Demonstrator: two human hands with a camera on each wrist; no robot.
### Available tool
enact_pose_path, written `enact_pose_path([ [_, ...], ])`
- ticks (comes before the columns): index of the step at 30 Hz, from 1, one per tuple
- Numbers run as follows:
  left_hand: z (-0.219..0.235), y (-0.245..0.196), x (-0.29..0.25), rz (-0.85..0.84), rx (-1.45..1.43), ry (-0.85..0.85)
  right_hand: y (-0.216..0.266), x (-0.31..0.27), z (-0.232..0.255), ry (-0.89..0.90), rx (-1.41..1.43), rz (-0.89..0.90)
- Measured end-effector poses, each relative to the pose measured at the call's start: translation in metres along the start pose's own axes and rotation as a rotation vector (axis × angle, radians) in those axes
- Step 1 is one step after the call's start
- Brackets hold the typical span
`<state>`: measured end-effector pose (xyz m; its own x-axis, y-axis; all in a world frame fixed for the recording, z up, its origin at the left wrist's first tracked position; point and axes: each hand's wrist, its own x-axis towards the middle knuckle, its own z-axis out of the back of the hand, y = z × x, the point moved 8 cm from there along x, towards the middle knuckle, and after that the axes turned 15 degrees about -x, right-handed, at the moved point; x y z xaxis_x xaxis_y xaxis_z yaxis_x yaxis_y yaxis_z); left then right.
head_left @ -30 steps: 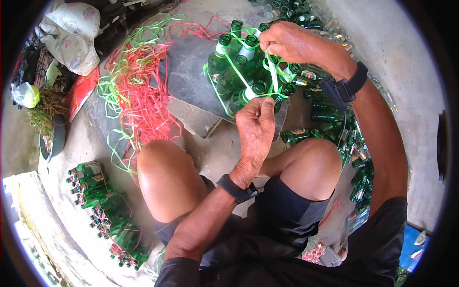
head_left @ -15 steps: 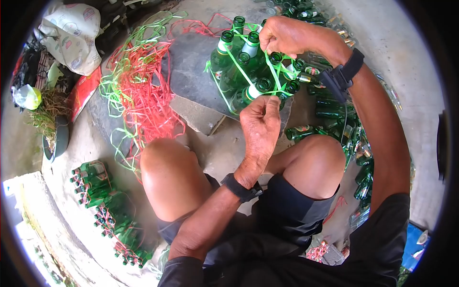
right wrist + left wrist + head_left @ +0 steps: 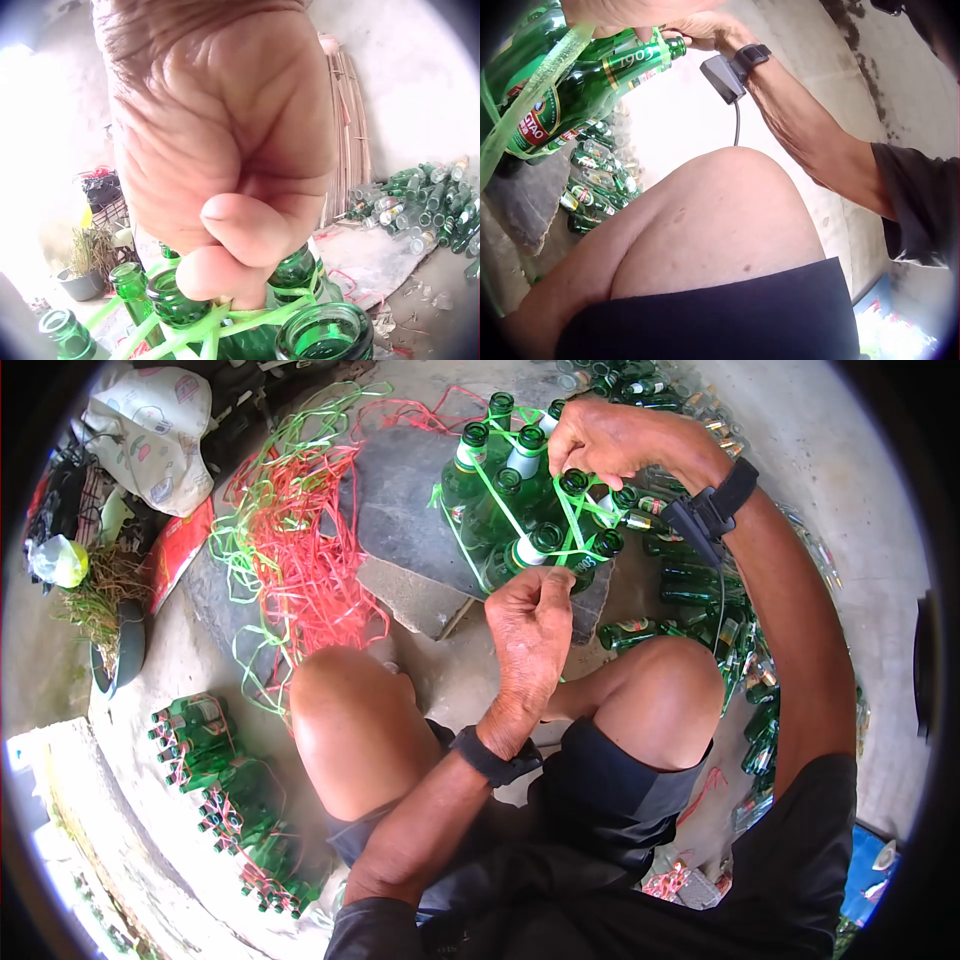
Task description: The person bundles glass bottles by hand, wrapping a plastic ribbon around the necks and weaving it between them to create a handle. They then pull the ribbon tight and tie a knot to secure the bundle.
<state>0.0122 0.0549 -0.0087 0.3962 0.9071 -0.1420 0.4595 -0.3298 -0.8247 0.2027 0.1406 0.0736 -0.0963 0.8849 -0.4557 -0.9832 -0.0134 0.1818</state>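
Upright green glass beer bottles (image 3: 468,488) stand bunched together, with light-green plastic twine (image 3: 497,500) running round and between their necks. My left hand (image 3: 530,622) pinches the twine between thumb and forefinger, close by the nearest bottle necks. In the left wrist view a flat length of the twine (image 3: 534,97) trails down from that hand past a bottle (image 3: 592,94) marked 1903. At the far right side of the bunch, my right hand (image 3: 612,442) holds the twine with curled fingers. Seen from the right wrist, its fingertips (image 3: 214,274) press down among the bottle mouths.
The bunch rests on a dark slab (image 3: 395,485). Tangled red and green twine (image 3: 305,550) lies to its left. Tied bottle bundles (image 3: 235,800) lie at lower left. Many loose bottles (image 3: 700,588) lie along the right. A plant pot (image 3: 120,645) stands at far left.
My left hand has drawn slightly back toward the body and left over the last half second, still pinching the twine. The right hand stays at the far right bottle necks, shifting only a little.
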Motion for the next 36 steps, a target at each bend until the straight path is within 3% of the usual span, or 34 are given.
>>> enact_pose_path([
  [5, 0.007, -0.007, -0.002, 0.004, 0.015, -0.005, -0.006, -0.006, -0.009, -0.079, 0.049, 0.062],
  [7, 0.01, -0.009, -0.003, 0.051, 0.052, -0.007, 0.004, -0.025, 0.003, -0.357, 0.039, 0.104],
  [8, 0.011, -0.007, -0.004, 0.099, 0.087, -0.012, 0.008, -0.034, 0.001, -0.358, 0.039, 0.104],
  [10, 0.014, -0.008, -0.002, 0.086, 0.081, -0.01, 0.032, -0.071, 0.02, -0.711, -0.306, 0.164],
  [11, 0.015, -0.007, -0.002, 0.076, 0.077, -0.007, 0.044, -0.083, 0.017, -0.712, -0.305, 0.164],
  [13, 0.016, -0.006, -0.002, 0.088, 0.083, 0.003, 0.048, -0.096, 0.0, -0.492, -0.045, -0.077],
  [14, 0.016, -0.005, -0.002, 0.099, 0.086, 0.016, 0.058, -0.102, -0.007, -0.538, -0.181, -0.062],
  [17, 0.018, -0.002, 0.002, 0.076, 0.119, 0.044, 0.068, -0.106, -0.028, -0.601, -0.209, -0.071],
  [32, 0.019, -0.003, 0.013, 0.291, 0.091, 0.107, 0.062, -0.101, -0.045, -0.661, -0.02, -0.071],
  [36, 0.022, -0.005, 0.019, 0.248, 0.143, 0.133, 0.061, -0.099, -0.048, -0.669, -0.041, -0.069],
])
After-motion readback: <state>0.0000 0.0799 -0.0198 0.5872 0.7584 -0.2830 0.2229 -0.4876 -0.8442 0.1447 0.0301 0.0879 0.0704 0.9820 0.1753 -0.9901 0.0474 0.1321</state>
